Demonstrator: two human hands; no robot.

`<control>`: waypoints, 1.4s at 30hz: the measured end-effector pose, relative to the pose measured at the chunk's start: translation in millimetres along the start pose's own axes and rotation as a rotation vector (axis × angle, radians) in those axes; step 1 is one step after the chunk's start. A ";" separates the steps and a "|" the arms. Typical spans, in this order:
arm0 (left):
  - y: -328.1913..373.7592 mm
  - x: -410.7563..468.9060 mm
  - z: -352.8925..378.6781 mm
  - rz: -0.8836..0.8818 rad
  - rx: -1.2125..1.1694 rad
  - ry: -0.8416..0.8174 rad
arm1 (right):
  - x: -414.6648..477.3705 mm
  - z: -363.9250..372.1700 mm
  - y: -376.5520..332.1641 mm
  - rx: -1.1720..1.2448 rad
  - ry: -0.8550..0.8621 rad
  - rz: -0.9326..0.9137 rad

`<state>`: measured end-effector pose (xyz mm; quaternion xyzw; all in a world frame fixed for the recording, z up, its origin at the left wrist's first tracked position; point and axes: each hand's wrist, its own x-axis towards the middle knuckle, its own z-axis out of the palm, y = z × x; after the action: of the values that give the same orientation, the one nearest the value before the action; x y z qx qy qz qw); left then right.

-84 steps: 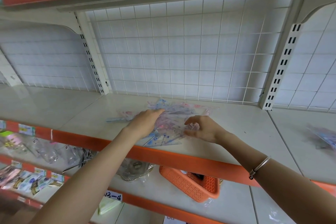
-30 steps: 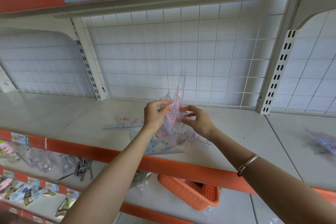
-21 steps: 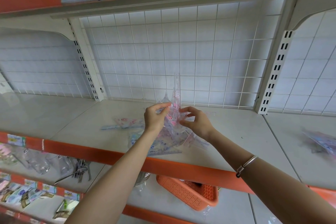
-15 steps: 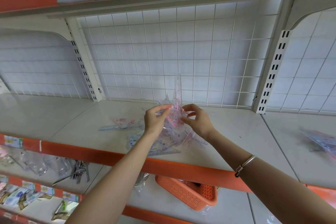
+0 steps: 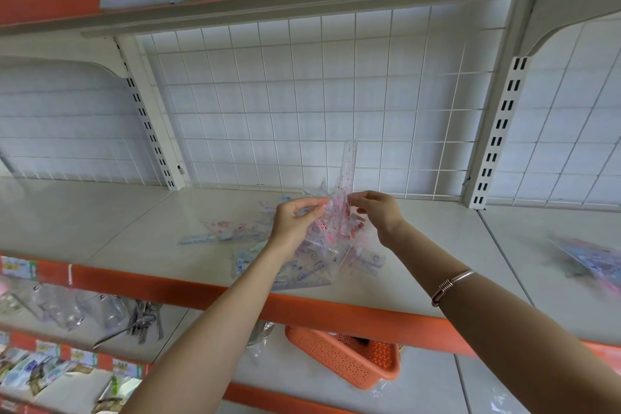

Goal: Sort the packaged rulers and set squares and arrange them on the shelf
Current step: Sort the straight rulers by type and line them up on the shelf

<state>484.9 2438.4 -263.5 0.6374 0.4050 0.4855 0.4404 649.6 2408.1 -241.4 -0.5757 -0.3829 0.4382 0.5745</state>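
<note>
Lifted off the shelf (image 5: 141, 228), a ruler packet (image 5: 346, 175) is standing upright, left hand (image 5: 295, 222) and right hand (image 5: 378, 215) pinching its lower end.

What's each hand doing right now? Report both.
Left hand: pinches the upright bundle of packaged rulers and set squares.
Right hand: pinches the same bundle, opposite side.
</note>
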 end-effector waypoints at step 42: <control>5.5 8.8 61.6 -0.279 -0.352 0.065 | -13.0 -66.3 11.0 -0.164 0.018 0.057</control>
<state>547.3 2434.8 -264.6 0.4726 0.4123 0.5034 0.5944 707.3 2373.7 -254.4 -0.6353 -0.3960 0.4163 0.5161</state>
